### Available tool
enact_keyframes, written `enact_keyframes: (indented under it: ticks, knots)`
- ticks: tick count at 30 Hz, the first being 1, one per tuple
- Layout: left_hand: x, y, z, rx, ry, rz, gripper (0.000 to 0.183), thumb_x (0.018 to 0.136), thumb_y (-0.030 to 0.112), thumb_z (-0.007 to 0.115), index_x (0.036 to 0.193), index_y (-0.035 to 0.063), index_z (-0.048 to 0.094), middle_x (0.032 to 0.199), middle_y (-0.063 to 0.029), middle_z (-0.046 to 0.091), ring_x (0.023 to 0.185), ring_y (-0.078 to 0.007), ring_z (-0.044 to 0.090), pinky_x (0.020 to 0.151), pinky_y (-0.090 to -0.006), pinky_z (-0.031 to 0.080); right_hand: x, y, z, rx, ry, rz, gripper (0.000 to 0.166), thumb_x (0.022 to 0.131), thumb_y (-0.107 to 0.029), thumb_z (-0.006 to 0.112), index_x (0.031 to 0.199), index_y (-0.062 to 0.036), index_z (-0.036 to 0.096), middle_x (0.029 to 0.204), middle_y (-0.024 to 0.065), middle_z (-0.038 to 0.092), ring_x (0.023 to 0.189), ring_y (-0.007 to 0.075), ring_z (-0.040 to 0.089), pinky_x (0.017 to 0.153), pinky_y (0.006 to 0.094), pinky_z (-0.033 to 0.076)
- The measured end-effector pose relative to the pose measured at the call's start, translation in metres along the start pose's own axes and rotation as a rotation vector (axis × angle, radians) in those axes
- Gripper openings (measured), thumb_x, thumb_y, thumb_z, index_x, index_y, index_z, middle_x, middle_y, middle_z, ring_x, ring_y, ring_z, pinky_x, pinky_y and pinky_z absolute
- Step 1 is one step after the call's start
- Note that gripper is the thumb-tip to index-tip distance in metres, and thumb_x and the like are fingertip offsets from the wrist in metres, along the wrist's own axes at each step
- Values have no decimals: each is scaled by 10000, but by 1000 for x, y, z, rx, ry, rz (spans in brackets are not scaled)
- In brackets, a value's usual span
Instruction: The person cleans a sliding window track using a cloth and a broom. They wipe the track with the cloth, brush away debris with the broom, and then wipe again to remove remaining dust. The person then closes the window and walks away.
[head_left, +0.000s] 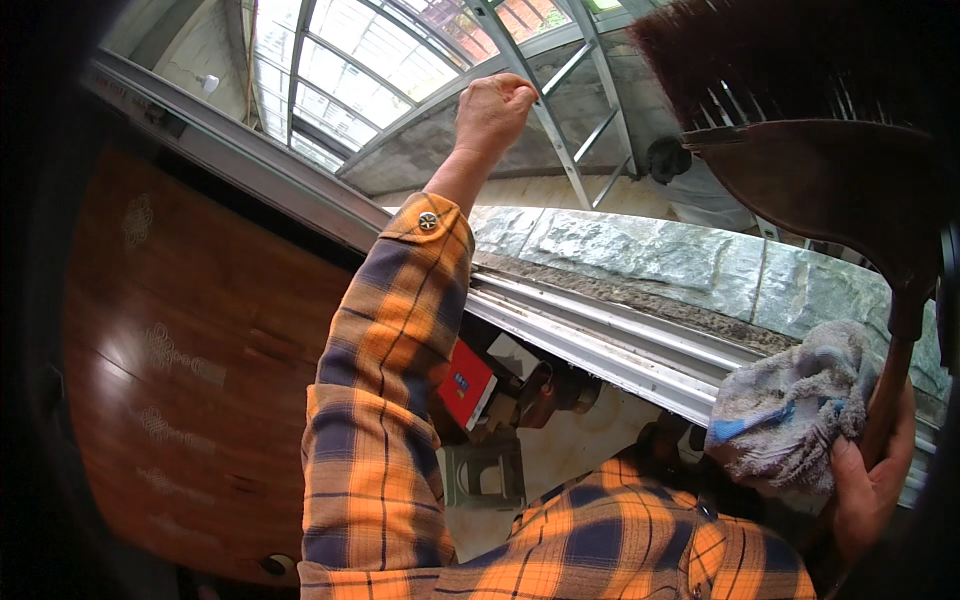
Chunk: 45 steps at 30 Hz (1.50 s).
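Note:
My left hand (496, 112) is raised over the window opening with its fingers curled closed. Nothing shows between them, though the fingertips overlap the rail of an aluminium ladder (551, 124) standing beyond. At the right edge, my right hand (874, 480) grips the handle of a broom (817, 161) with dark reddish-brown bristles pointing up. A dirty grey towel rag (795, 412) with a blue stripe is held in the same hand, under the thumb. The rag hangs over the white sliding-window track (600, 341), which has grit in its grooves.
A rough stone-tile ledge (645, 251) runs outside the track. On the left is a brown wooden panel (195, 360) with light knot patterns. Below the track are a red box (465, 386) and a grey plastic stool (486, 472). Metal-framed glazing (360, 71) stands beyond.

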<state>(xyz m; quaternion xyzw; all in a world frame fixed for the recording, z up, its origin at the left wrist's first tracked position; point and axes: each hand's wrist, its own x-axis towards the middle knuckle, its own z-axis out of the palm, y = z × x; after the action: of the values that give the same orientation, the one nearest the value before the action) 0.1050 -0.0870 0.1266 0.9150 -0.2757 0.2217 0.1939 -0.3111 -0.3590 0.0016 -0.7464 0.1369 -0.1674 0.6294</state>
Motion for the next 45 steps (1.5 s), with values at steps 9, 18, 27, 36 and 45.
enact_keyframes:
  ticks: [9, 18, 27, 36, 45]
  knots:
    - [-45, -3, -31, 113, -91, 135, 219, 840, 280, 662, 865, 68, 712, 778, -72, 691, 708, -145, 639, 686, -314, 529, -2, -7, -5, -140, -9, 136, 727, 831, -189, 564, 1422, 13, 193, 1406, 225, 320, 1301, 315, 345, 1085, 411, 245]
    - [-179, -37, -59, 264, -288, -274, 174, 804, 161, 611, 841, 6, 680, 727, -168, 651, 696, -250, 643, 653, -345, 499, -2, 6, -9, -193, -3, 95, 700, 844, -162, 536, 1425, 15, 188, 1432, 228, 288, 1336, 319, 290, 1106, 411, 188]
    - [-215, -72, -54, 332, -276, -397, 188, 803, 101, 567, 913, 14, 692, 849, -199, 660, 832, -307, 660, 759, -343, 508, -3, 11, -13, -201, -6, 86, 688, 849, -144, 535, 1423, 17, 193, 1432, 225, 293, 1342, 318, 282, 1108, 413, 182]
    - [-215, -59, -50, 482, -448, -347, 313, 851, 202, 481, 1049, 41, 662, 884, -237, 594, 891, -376, 585, 818, -402, 467, -4, 17, -12, -189, -12, 36, 696, 841, -147, 549, 1423, 10, 200, 1430, 225, 300, 1342, 325, 283, 1108, 420, 185]
    - [-209, -72, -57, 407, -596, -248, 368, 799, 149, 430, 1081, 38, 639, 859, -240, 581, 853, -392, 564, 803, -427, 454, -5, 23, -17, -197, -53, -10, 695, 845, -111, 534, 1433, -2, 179, 1448, 225, 268, 1354, 326, 263, 1111, 421, 184]
